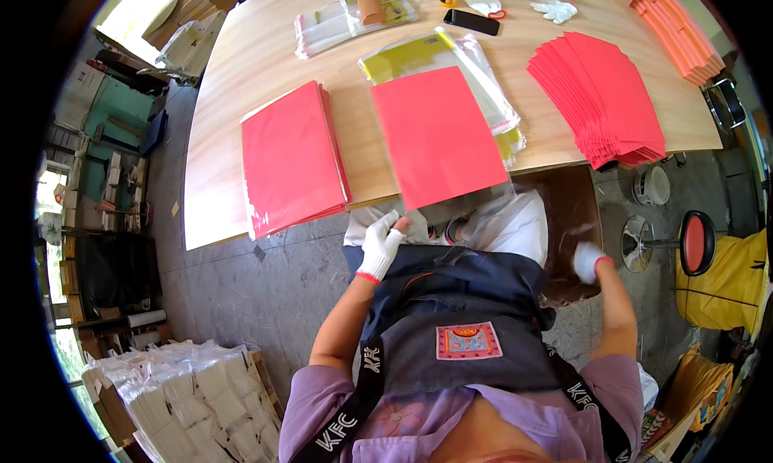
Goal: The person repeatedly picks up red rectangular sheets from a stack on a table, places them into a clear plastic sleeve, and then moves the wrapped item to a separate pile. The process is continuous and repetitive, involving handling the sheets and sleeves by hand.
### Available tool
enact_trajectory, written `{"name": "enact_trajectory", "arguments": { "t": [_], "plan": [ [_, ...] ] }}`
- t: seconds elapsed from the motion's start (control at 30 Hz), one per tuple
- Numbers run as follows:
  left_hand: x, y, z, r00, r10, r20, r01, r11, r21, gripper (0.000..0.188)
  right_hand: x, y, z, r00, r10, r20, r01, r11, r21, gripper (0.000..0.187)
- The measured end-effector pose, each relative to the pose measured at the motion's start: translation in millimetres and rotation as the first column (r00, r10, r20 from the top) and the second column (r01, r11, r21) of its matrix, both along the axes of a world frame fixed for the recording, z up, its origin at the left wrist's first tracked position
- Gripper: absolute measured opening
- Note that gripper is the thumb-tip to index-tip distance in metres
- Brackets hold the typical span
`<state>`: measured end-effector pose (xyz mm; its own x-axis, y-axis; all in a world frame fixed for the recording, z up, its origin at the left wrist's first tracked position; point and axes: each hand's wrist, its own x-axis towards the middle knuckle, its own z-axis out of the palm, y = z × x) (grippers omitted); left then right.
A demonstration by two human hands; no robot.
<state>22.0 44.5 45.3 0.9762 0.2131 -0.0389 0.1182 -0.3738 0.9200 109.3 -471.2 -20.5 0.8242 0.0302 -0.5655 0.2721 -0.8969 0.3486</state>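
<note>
In a white glove with a red cuff, my left hand [380,247] is closed just off the table's front edge. Its fingertips are near the lower left corner of a red sheet [443,137] that seems to be in a clear plastic sleeve; whether they pinch anything is too small to tell. Beneath that sheet lies a pile of clear plastic bags [483,68] with yellow-green parts. Low at the right, my gloved right hand [590,262] is over an open cardboard box [573,213], its fingers smeared by motion.
A stack of sleeved red sheets [294,157] lies left on the wooden table [217,157]; fanned red sheets [596,97] lie right. Farther back are more plastic bags [346,24], a black phone [472,22] and a white glove [555,11]. A stool [696,243] stands right.
</note>
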Motion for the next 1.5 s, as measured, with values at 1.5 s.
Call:
{"name": "enact_trajectory", "arguments": {
  "t": [1.5],
  "plan": [
    [-36.7,185.5,55.2,0.562,0.755,0.337,-0.77,0.626,-0.119,0.037,29.6,432.0,121.9,0.853,0.166,-0.495,0.52,-0.342,0.783,0.024]
  ]
}}
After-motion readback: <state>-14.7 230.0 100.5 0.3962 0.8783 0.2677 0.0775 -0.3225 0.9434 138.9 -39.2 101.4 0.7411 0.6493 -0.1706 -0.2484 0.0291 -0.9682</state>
